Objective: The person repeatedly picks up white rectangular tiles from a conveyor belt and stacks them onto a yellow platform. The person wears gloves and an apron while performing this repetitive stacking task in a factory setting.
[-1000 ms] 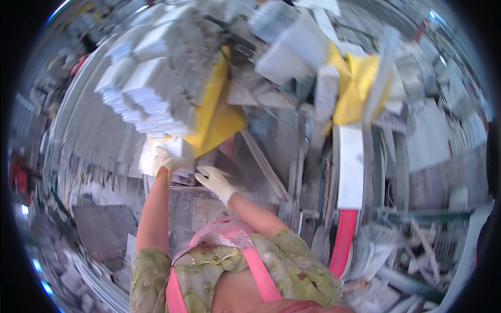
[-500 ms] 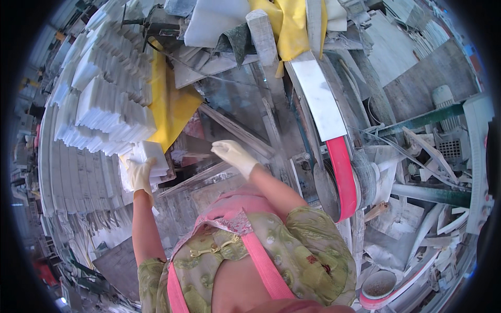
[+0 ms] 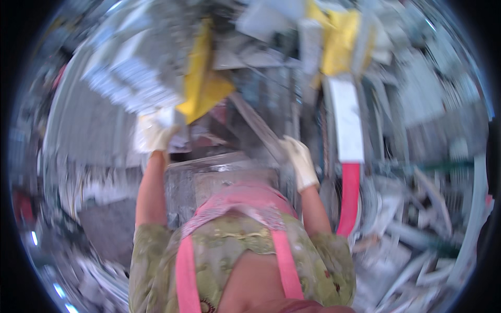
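Note:
My left hand (image 3: 158,136), in a cream glove, is closed on a white tile (image 3: 165,116) at the near end of the piled slabs; blur hides the exact grip. My right hand (image 3: 300,160), gloved alike, hangs to the right of the middle, its fingers stretched out and nothing seen in them. Right of it a long white slab (image 3: 347,122) lies on a narrow machine with a red belt (image 3: 348,198). A stack of white slabs (image 3: 138,68) rises above my left hand.
A yellow sheet (image 3: 197,88) hangs beside the stack, and a yellow cloth (image 3: 339,41) drapes at the far end of the belt machine. Wooden boards (image 3: 255,122) slant between my hands. Stone offcuts (image 3: 391,255) lie at the lower right.
The view has turned and blurred. My right hand has moved right, closer to the belt machine. My left hand stays at the same white tile. The slab still lies on the machine.

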The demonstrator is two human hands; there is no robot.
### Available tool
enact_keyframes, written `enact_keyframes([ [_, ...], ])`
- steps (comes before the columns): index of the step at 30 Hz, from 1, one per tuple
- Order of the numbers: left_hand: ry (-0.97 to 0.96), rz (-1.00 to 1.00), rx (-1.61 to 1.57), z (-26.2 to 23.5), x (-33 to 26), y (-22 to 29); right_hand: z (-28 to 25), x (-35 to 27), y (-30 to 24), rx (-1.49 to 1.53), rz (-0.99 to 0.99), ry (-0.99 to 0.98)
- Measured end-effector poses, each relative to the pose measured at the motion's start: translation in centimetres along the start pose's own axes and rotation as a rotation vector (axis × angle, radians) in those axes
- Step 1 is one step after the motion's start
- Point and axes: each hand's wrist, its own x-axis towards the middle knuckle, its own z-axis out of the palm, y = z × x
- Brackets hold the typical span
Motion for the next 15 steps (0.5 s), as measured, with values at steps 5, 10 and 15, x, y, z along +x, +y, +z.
enact_keyframes([
  [5,-0.097,-0.264,0.382,-0.3,1.3,1.3,0.2,0.3,2.1,0.207,0.140,-0.067],
  [10,-0.117,-0.210,0.230,-1.9,0.1,2.3,0.0,-0.1,3.2,0.215,0.190,-0.063],
  [15,-0.131,-0.225,0.201,-2.1,1.5,0.6,0.8,0.0,2.3,0.190,0.229,-0.077],
])
